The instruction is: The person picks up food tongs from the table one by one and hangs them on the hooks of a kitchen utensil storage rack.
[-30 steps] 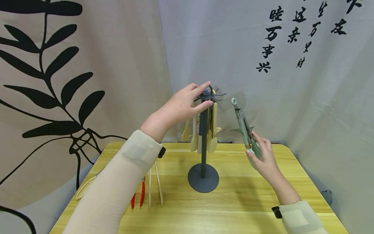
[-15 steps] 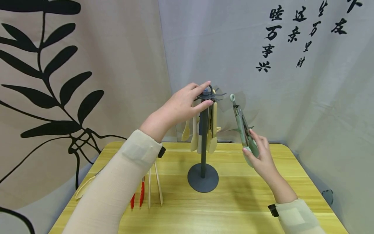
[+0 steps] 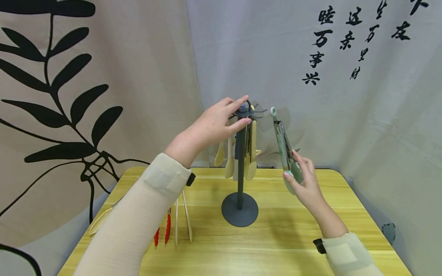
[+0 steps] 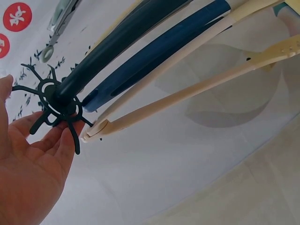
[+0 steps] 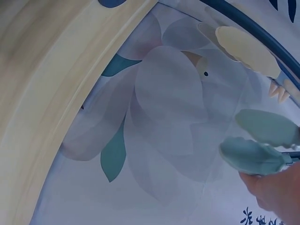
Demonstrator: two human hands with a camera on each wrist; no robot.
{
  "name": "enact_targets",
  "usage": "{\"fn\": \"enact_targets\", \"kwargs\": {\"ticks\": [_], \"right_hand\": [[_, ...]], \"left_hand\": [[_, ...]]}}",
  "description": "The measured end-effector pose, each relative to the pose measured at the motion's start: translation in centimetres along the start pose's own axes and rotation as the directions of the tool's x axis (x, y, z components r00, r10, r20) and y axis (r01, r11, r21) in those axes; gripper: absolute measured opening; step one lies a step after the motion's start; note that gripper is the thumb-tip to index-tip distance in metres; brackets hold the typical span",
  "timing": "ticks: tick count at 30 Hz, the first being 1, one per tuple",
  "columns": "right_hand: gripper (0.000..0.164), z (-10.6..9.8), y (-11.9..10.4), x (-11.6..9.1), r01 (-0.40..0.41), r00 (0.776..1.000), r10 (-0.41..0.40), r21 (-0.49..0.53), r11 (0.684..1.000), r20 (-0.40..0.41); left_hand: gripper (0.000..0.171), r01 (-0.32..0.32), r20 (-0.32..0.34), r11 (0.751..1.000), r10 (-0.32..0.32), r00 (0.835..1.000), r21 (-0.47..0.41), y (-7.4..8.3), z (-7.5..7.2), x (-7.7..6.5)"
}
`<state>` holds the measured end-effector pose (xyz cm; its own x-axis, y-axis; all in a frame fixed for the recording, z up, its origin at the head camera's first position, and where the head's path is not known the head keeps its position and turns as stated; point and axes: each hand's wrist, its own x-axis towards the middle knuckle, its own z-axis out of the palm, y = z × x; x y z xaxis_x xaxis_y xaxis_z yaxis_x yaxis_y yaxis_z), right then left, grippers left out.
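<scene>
So the mint-green tongs (image 3: pixel 282 147) are up in the air, just right of the rack and leaning slightly toward it. Little loop on top, shiny metal edges along the slim arms, and heads with wavy, scalloped rims that sit apart in the right wrist view. The right hand (image 3: pixel 306 184) is pinching them down at the head end, thumb on one side, fingers on the other.

The tongs' loop is near the hooks but not touching. The rack (image 3: pixel 240 165) itself is dark and matte: flat round base, straight tubular pole, ring of thin spoke-like hooks. The left hand (image 3: pixel 215 120) rests on its top, fingers pretty straight and thumb spread, not wrapped round it.

Hanging off it there's a smooth navy handle (image 4: pixel 154 56), plus a bunch of pale cream utensils (image 4: pixel 178 96) with long thin handles and rounded ends.

It's all over a glossy yellow wood-grain table (image 3: pixel 276 245). Left side has two red-handled pieces (image 3: pixel 167 230), two skinny pale sticks (image 3: pixel 188 222) and a cream utensil (image 3: pixel 98 223) partly behind the sleeve (image 3: pixel 138 207). Behind: soft, rippled fabric (image 3: pixel 155 76) with black leaves and brushy characters.
</scene>
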<state>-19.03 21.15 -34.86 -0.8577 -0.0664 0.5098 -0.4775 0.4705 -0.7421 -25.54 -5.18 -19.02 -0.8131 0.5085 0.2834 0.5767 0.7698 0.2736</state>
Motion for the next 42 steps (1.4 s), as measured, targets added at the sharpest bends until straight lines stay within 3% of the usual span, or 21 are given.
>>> {"fn": "enact_targets", "kwargs": {"ticks": [19, 36, 42], "right_hand": [[0.067, 0.7, -0.5, 0.7, 0.049, 0.999, -0.049, 0.030, 0.998, 0.016], [0.067, 1.1, -0.1, 1.1, 0.028, 0.998, -0.032, 0.060, 0.998, 0.063], [0.069, 1.4, 1.1, 1.4, 0.038, 0.997, -0.043, 0.067, 0.997, 0.071]], "left_hand": [[0.067, 0.001, -0.004, 1.000, -0.001, 1.000, 0.005, 0.0, -0.1, -0.1], [0.067, -0.003, -0.004, 1.000, 0.003, 1.000, 0.004, 0.1, -0.1, -0.1], [0.067, 0.001, 0.003, 1.000, -0.001, 1.000, -0.003, 0.1, -0.1, -0.1]]}}
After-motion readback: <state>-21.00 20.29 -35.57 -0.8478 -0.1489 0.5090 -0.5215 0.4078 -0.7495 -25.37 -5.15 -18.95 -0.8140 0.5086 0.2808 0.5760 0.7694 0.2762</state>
